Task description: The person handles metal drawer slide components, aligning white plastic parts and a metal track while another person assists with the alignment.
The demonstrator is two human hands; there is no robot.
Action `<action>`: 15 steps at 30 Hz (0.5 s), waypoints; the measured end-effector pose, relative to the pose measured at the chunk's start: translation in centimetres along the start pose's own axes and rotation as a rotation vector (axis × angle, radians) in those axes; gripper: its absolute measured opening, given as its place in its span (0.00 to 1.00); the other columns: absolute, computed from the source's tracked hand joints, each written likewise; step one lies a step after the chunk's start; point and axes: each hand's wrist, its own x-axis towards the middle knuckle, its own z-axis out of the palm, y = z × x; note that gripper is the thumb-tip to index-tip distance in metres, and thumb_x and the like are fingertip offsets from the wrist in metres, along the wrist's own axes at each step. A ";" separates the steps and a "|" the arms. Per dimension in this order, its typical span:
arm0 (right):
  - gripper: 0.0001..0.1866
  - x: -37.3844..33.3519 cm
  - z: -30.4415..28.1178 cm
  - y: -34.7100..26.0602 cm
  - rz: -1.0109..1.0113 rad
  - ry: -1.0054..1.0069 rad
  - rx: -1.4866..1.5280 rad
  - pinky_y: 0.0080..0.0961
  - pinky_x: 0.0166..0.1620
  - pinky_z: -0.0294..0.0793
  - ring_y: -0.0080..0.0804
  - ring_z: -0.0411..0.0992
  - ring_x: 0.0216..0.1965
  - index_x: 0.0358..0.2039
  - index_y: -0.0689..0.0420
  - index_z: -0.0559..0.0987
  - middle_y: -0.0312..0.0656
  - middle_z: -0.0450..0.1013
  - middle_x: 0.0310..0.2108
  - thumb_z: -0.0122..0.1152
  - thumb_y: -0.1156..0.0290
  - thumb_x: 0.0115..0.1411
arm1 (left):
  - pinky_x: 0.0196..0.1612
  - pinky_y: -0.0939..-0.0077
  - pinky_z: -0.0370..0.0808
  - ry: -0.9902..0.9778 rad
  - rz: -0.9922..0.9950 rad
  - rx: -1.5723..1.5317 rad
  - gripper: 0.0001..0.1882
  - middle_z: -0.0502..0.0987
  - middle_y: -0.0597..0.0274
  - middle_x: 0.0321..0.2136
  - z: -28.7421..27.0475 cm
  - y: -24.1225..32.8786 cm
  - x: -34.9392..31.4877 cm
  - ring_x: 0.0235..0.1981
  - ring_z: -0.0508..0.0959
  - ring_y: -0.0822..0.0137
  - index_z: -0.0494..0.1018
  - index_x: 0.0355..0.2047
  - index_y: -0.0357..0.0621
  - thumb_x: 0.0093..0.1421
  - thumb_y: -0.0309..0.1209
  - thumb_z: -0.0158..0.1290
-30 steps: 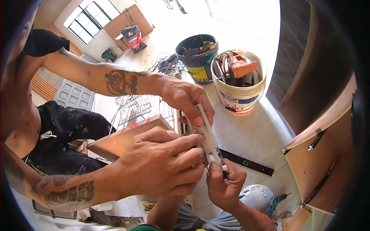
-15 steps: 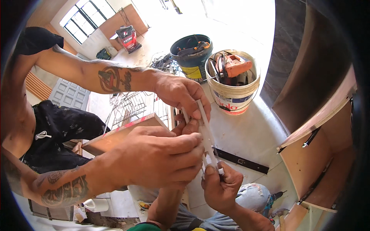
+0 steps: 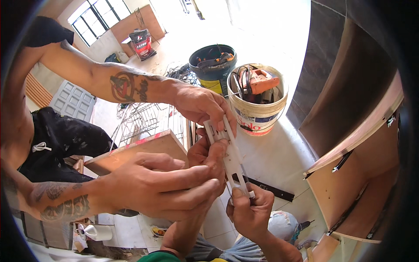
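A long white plastic piece (image 3: 232, 163) with slots and a small metal spring along its side stands tilted before me. My right hand (image 3: 251, 212) pinches its near end between thumb and fingers. Higher up, my left hand (image 3: 214, 155) is closed on it, thumb pressed on its face; a co-worker's hand partly hides my wrist and fingers. That co-worker's other hand (image 3: 205, 105) holds the far end of the piece. The co-worker's nearer hand (image 3: 166, 183) hovers with bent fingers in front of my left hand, apparently off the piece.
Past the hands stand a white bucket (image 3: 257, 111) of power tools and a dark bucket (image 3: 214, 65). A black metal rail (image 3: 275, 191) lies on the tiles. An open wooden cabinet (image 3: 345, 187) rises at right; a wooden panel (image 3: 139, 155) is at left. A drill (image 3: 301, 229) lies by my knee.
The co-worker's nearer hand has drawn back left and down from the white piece, so more of its slotted face shows. My left thumb now presses on that face. The view has shifted slightly.
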 end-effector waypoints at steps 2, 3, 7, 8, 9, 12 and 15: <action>0.13 0.2 -0.3 -1.0 0.031 -0.012 -0.021 0.18 0.14 0.58 0.15 0.61 0.11 0.21 0.63 0.71 0.33 0.65 0.11 0.51 0.72 0.62 | 0.23 0.87 0.69 0.138 0.079 0.134 0.07 0.73 0.71 0.21 1.7 -0.3 0.5 0.18 0.70 0.81 0.74 0.35 0.37 0.60 0.29 0.51; 0.13 0.2 -0.6 -1.4 0.067 -0.014 -0.035 0.18 0.14 0.58 0.15 0.61 0.11 0.21 0.63 0.71 0.33 0.66 0.11 0.51 0.72 0.62 | 0.23 0.87 0.69 0.135 0.081 0.120 0.07 0.73 0.71 0.21 1.6 -0.6 0.6 0.18 0.70 0.81 0.74 0.35 0.37 0.60 0.29 0.51; 0.14 1.8 -2.0 -2.5 0.144 -0.007 -0.088 0.15 0.23 0.70 0.17 0.71 0.21 0.39 0.68 0.76 0.37 0.73 0.21 0.58 0.69 0.59 | 0.22 0.87 0.65 0.074 0.101 0.037 0.06 0.75 0.67 0.24 0.8 -1.1 1.1 0.19 0.69 0.82 0.74 0.33 0.35 0.61 0.24 0.49; 0.15 2.1 -2.7 -3.1 0.167 -0.036 -0.069 0.16 0.25 0.72 0.18 0.72 0.25 0.42 0.68 0.74 0.38 0.74 0.24 0.58 0.70 0.59 | 0.20 0.87 0.64 0.081 0.112 0.064 0.06 0.74 0.67 0.23 0.7 -1.1 1.1 0.18 0.68 0.82 0.74 0.33 0.35 0.61 0.25 0.49; 0.14 2.6 -3.2 -4.1 0.189 -0.037 -0.085 0.17 0.27 0.72 0.19 0.72 0.26 0.41 0.68 0.75 0.39 0.74 0.25 0.57 0.69 0.60 | 0.20 0.87 0.64 0.080 0.110 0.052 0.06 0.74 0.67 0.23 0.5 -1.2 1.1 0.18 0.68 0.82 0.74 0.33 0.35 0.61 0.25 0.49; 0.13 5.3 -3.9 -4.3 0.061 -0.102 -0.295 0.18 0.28 0.73 0.19 0.72 0.25 0.38 0.68 0.76 0.39 0.75 0.26 0.57 0.68 0.61 | 0.17 0.87 0.62 0.061 0.113 0.073 0.06 0.74 0.68 0.22 -0.5 -1.5 1.2 0.16 0.67 0.83 0.74 0.34 0.35 0.62 0.25 0.49; 0.13 7.7 -4.0 -4.8 -0.032 -0.349 -0.476 0.19 0.28 0.72 0.18 0.71 0.24 0.33 0.66 0.78 0.39 0.75 0.24 0.60 0.66 0.61 | 0.17 0.87 0.63 0.054 0.172 0.068 0.06 0.74 0.67 0.22 -0.3 -1.3 1.3 0.16 0.68 0.83 0.73 0.35 0.34 0.62 0.25 0.49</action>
